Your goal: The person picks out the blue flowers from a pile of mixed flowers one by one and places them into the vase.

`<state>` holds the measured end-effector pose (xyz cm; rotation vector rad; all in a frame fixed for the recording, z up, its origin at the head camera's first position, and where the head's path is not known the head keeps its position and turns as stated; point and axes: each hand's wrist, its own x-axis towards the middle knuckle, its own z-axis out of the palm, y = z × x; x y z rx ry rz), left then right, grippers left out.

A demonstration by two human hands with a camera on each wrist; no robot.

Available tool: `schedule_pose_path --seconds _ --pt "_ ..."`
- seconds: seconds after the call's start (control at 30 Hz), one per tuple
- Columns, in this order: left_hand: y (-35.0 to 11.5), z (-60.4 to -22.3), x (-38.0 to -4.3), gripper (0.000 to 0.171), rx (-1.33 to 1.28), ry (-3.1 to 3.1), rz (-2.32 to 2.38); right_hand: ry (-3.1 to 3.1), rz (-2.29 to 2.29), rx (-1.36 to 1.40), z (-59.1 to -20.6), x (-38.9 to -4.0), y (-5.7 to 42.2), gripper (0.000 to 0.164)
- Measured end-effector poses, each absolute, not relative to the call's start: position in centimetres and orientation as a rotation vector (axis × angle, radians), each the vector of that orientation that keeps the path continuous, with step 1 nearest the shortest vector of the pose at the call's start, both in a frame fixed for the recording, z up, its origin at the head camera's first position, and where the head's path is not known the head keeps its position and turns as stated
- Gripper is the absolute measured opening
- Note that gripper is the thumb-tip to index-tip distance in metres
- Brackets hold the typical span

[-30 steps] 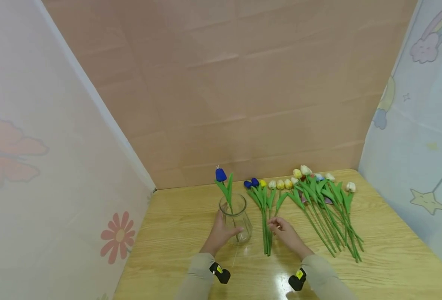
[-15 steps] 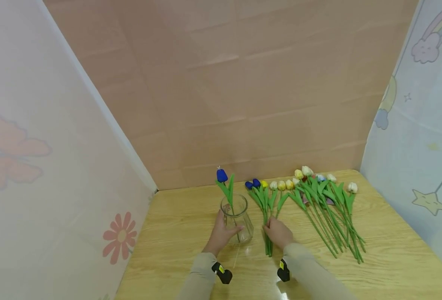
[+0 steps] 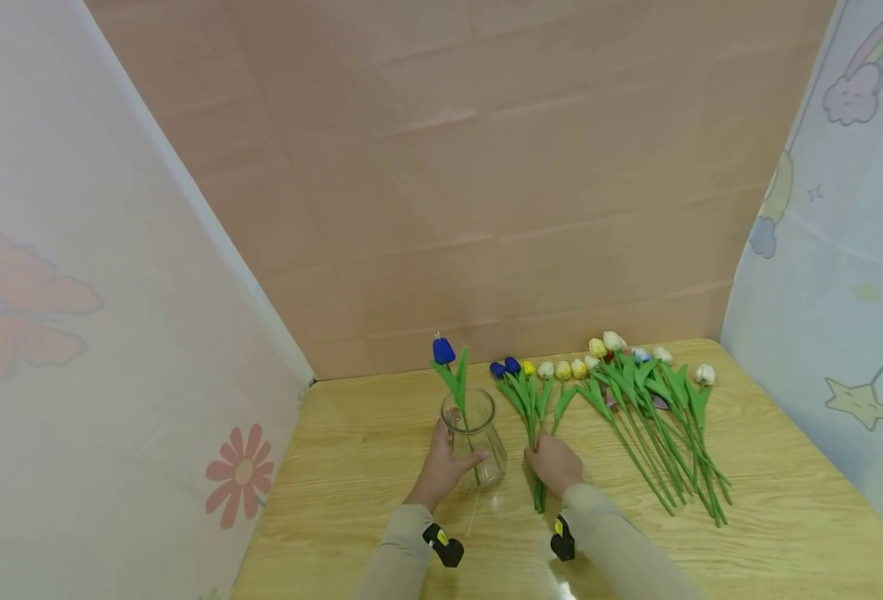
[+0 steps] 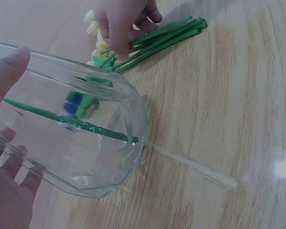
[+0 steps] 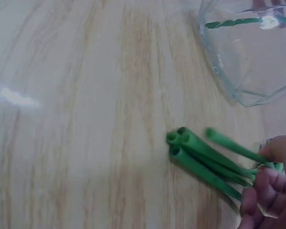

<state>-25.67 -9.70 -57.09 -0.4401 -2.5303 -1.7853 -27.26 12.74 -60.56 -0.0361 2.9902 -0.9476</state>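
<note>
My left hand [image 3: 440,468] grips a clear glass vase [image 3: 494,457] from its left side, thumb across the front. One blue tulip [image 3: 444,352] stands in the vase, leaning left, its green stem [image 4: 81,124] visible through the glass. To the right of the vase, my right hand [image 3: 556,465] is over a small bunch of tulips with blue, yellow and pale heads. In the right wrist view its thumb and fingers pinch one green tulip stem [image 5: 236,147], which sits apart from the other stems [image 5: 207,174]. Which head belongs to it I cannot tell.
A larger spread of tulips [image 3: 647,425], mostly white and yellow, lies on the wooden table [image 3: 351,467] farther right. A brown sheet [image 3: 486,208] hangs behind the table. Patterned cloth walls [image 3: 149,333] close in the left and right sides.
My right hand has moved left and down onto the bunch of stems and taken hold of a tulip stem. My left hand keeps its grip on the vase.
</note>
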Motion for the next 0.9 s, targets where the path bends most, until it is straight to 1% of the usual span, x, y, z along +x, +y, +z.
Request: schedule_pose_path --seconds 0.17,0.4,0.57,0.67,0.8,0.9 --pt "-9.8 -57.3 -25.8 0.092 -0.412 -2.560 -1.779 3.047 -1.078 -0.045 -59.8 -27.2 13.1 0.022" --pt "-9.8 -57.3 -25.9 0.092 -0.436 -2.549 -1.778 3.127 -1.268 -0.048 -56.9 -27.0 13.9 0.016" --pt "-9.8 -57.3 -26.0 0.089 -0.445 -2.544 -1.787 3.255 -1.429 -0.171 -54.6 -26.5 14.6 0.015" --pt "-9.9 -57.0 -26.0 0.092 -0.461 -2.545 -1.797 3.311 -1.562 -0.256 -53.6 -25.9 14.9 0.013" --pt "-10.2 -54.8 -25.2 0.100 -0.495 -2.455 -1.849 3.362 -1.664 -0.363 -53.1 -25.0 15.2 0.012" --pt "-10.4 -51.9 -24.2 0.097 -0.486 -2.266 -1.848 3.410 -1.668 -0.481 -53.0 -24.5 15.3 0.012"
